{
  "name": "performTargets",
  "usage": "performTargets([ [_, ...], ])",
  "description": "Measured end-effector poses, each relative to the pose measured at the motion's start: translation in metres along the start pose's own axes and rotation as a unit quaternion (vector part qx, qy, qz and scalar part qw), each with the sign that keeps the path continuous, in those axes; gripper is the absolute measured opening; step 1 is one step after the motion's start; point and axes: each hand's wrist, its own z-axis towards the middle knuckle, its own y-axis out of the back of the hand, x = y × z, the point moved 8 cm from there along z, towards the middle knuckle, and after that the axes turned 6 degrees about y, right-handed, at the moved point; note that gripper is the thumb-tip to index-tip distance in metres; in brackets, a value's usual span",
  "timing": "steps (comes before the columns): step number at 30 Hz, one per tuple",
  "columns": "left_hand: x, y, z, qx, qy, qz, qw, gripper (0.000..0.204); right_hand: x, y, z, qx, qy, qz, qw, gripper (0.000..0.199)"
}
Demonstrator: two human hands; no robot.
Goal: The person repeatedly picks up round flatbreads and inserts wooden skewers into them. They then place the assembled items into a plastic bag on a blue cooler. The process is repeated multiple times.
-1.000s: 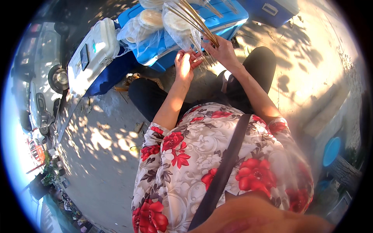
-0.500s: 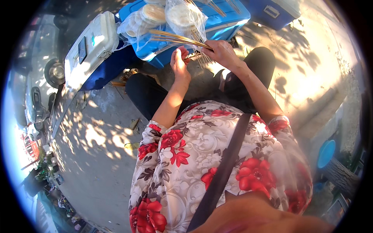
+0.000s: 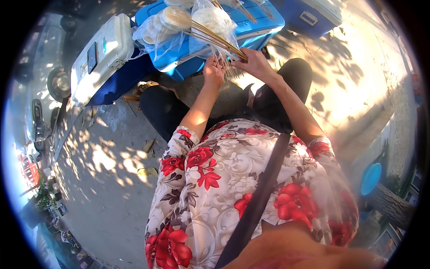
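My right hand [image 3: 256,65] is closed around one end of a bundle of thin wooden skewers [image 3: 214,38]. Their other ends point up and left, over the plastic bags. Just left of it, my left hand [image 3: 214,71] is raised with its fingers curled by some pale thin strands below the bundle. Whether those strands are sticks or plastic, I cannot tell. Beyond my hands, a see-through plastic bag [image 3: 172,22] of pale round flat pieces and a second whitish plastic bag [image 3: 214,24] rest on a blue cooler box [image 3: 264,28]. More skewers [image 3: 245,12] lie on its lid.
To the left stands a blue cooler with a white lid [image 3: 105,51], a dark phone [image 3: 92,58] lying on it. Another blue cooler [image 3: 309,18] is at the far right. My bent knees flank my hands. A blue round object [image 3: 371,178] sits beside a tree trunk [image 3: 394,204].
My left hand has moved up and right, closer to the skewers, and its fingers have curled. The bundle in my right hand has tilted more steeply upward.
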Motion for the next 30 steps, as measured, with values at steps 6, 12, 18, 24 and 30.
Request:
performTargets([
  [6, -0.002, -0.037, -0.01, 0.121, 0.038, -0.059, 0.99, 0.037, -0.004, -0.022, -0.004, 0.006, 0.0, 0.055, 0.998, 0.033],
  [12, 0.0, -0.057, -0.024, 0.241, 0.086, -0.07, 0.964, 0.041, 0.006, -0.02, -0.013, -0.013, 0.035, 0.049, 0.998, 0.033],
  [18, 0.011, -0.039, -0.019, 0.262, 0.121, 0.011, 0.957, 0.032, 0.047, 0.0, -0.029, -0.037, 0.105, 0.074, 0.991, 0.025],
  [24, -0.012, -0.053, -0.044, 0.113, 0.092, 0.159, 0.976, 0.023, 0.071, 0.017, -0.028, -0.058, 0.178, 0.041, 0.981, 0.024],
  [30, -0.013, -0.043, -0.03, 0.1, 0.06, 0.209, 0.971, 0.029, 0.096, -0.011, -0.024, 0.062, 0.254, -0.056, 0.963, 0.018],
])
